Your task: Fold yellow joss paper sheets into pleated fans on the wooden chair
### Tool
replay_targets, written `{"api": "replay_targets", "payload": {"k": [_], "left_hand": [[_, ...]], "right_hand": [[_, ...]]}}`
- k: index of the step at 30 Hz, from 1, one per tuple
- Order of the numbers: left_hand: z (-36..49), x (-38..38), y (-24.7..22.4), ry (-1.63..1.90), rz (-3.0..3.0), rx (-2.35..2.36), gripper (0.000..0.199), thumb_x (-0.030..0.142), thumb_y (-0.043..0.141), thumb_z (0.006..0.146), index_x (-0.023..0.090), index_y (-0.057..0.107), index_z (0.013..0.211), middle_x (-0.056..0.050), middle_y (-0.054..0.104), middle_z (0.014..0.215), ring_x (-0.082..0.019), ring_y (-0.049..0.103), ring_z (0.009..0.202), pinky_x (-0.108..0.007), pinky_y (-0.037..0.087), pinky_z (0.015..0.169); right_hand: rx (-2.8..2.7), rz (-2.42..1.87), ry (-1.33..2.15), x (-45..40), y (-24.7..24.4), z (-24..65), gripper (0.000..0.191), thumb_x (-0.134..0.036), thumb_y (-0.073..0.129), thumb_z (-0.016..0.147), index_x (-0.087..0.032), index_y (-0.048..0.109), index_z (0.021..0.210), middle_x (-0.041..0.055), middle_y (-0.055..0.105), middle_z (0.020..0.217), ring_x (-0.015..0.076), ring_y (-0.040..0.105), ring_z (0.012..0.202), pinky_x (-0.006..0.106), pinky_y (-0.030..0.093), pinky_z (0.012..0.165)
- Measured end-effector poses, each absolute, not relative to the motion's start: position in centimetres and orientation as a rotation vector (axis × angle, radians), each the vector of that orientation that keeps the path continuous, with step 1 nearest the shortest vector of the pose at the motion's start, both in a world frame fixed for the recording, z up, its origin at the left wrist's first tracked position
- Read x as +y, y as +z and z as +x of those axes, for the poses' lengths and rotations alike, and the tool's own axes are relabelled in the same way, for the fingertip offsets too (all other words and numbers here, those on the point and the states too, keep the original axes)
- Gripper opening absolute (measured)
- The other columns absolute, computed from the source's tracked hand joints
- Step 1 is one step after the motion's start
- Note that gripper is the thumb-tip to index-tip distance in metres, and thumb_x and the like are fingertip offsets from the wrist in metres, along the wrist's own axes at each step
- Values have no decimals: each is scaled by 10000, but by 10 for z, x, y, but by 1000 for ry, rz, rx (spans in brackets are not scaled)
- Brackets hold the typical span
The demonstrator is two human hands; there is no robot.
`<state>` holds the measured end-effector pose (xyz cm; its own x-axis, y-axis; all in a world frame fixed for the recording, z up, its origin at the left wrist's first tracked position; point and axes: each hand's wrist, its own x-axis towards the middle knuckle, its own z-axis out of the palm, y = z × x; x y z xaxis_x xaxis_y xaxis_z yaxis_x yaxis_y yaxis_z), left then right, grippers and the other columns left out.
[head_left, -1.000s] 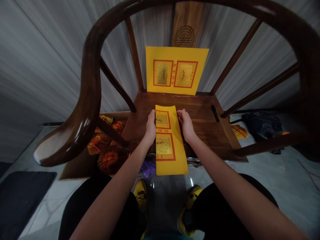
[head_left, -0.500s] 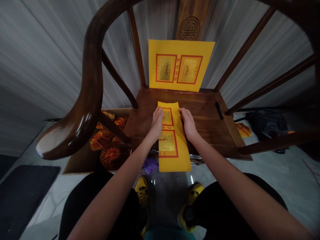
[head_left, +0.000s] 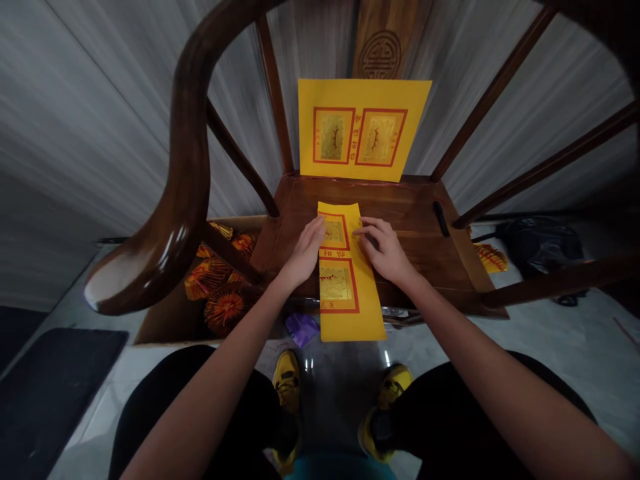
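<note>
A folded yellow paper sheet (head_left: 369, 303), printed with red frames around gold panels, lies lengthwise on the wooden chair seat (head_left: 415, 247); its near end sticks out past the front edge. My left hand (head_left: 305, 252) rests along the paper's left edge, fingers stretched out and fingertips touching it. On the opposite side, my right hand (head_left: 384, 250) has its fingers apart and slightly bent, the tips on the paper near its right edge. Behind both, an unfolded yellow sheet (head_left: 365, 97) with two framed gold panels leans upright against the chair back.
A small black object (head_left: 441, 219) lies on the seat's right side. The curved armrest (head_left: 187, 167) rises at left. Below it stands a cardboard box (head_left: 165, 320) of red-and-gold folded paper ornaments (head_left: 224, 312). A purple wrapper (head_left: 302, 329) and a black bag (head_left: 540, 247) are lower down.
My right hand has spread its fingers and shifted from the paper's right edge slightly onto its surface. My left hand has turned a little flatter and outward. The folded paper stays in place.
</note>
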<state>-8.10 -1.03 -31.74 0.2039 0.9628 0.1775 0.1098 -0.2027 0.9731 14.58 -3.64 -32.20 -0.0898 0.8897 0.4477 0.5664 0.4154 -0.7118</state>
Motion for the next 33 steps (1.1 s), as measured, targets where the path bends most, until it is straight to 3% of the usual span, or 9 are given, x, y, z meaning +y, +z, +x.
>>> {"api": "replay_targets", "payload": {"k": [4, 9, 12, 17, 23, 28, 30, 33], "left_hand": [[-109, -34, -299, 998, 1999, 947, 400, 354, 484, 1046, 282, 643, 1406, -49, 571, 1559, -240, 393, 1545, -487, 217, 1321], [-121, -52, -297, 823, 2416, 843, 487, 164, 463, 991, 234, 610, 1449, -83, 606, 1520, -246, 483, 1487, -524, 308, 1301], [-124, -51, -304, 795, 2569, 914, 476, 132, 494, 944, 231, 667, 1375, -87, 668, 1441, -281, 575, 1398, -537, 424, 1229], [-131, -44, -312, 699, 2800, 956, 375, 128, 484, 965, 172, 734, 1241, -111, 722, 1352, -312, 641, 1309, -529, 501, 1154], [-133, -45, -318, 692, 2789, 962, 420, 87, 475, 955, 173, 702, 1297, -116, 719, 1357, -280, 641, 1316, -522, 491, 1173], [-135, -48, -314, 685, 2750, 946, 504, 19, 486, 895, 214, 686, 1314, -70, 739, 1318, -274, 564, 1394, -568, 428, 1208], [-136, -50, -309, 634, 2752, 962, 565, -3, 493, 856, 234, 674, 1335, -49, 732, 1335, -278, 508, 1441, -578, 387, 1225], [-139, -51, -304, 563, 2760, 971, 675, -31, 488, 799, 261, 643, 1388, -19, 719, 1362, -271, 484, 1452, -578, 312, 1252]], "right_hand": [[-2086, -1148, 401, -63, -306, 163, 324, -172, 515, 945, -285, 704, 1183, 69, 623, 1426, 301, 519, 1379, 577, 385, 1185], [-2377, -1106, 422, -87, -294, 163, 508, -123, 471, 943, -288, 609, 1404, 63, 606, 1464, 300, 497, 1413, 562, 386, 1196], [-2422, -1146, 420, -87, -297, 161, 485, -149, 465, 959, -290, 620, 1397, 67, 656, 1398, 312, 566, 1327, 574, 433, 1139], [-2456, -1151, 352, -81, -301, 159, 453, -154, 497, 943, -274, 658, 1348, 73, 694, 1334, 321, 592, 1288, 586, 410, 1164], [-2406, -1152, 393, -81, -301, 157, 462, -156, 504, 931, -300, 677, 1335, 52, 706, 1317, 308, 616, 1280, 600, 328, 1251], [-2432, -1151, 398, -83, -301, 161, 585, -112, 532, 873, -330, 628, 1407, 26, 675, 1381, 288, 593, 1341, 599, 239, 1316], [-2455, -1143, 441, -85, -300, 164, 661, -114, 561, 859, -334, 567, 1482, 28, 634, 1449, 290, 549, 1403, 594, 182, 1341], [-2495, -1139, 605, -89, -299, 174, 808, -175, 622, 874, -338, 372, 1625, 23, 457, 1637, 296, 371, 1554, 590, 165, 1348]]}}
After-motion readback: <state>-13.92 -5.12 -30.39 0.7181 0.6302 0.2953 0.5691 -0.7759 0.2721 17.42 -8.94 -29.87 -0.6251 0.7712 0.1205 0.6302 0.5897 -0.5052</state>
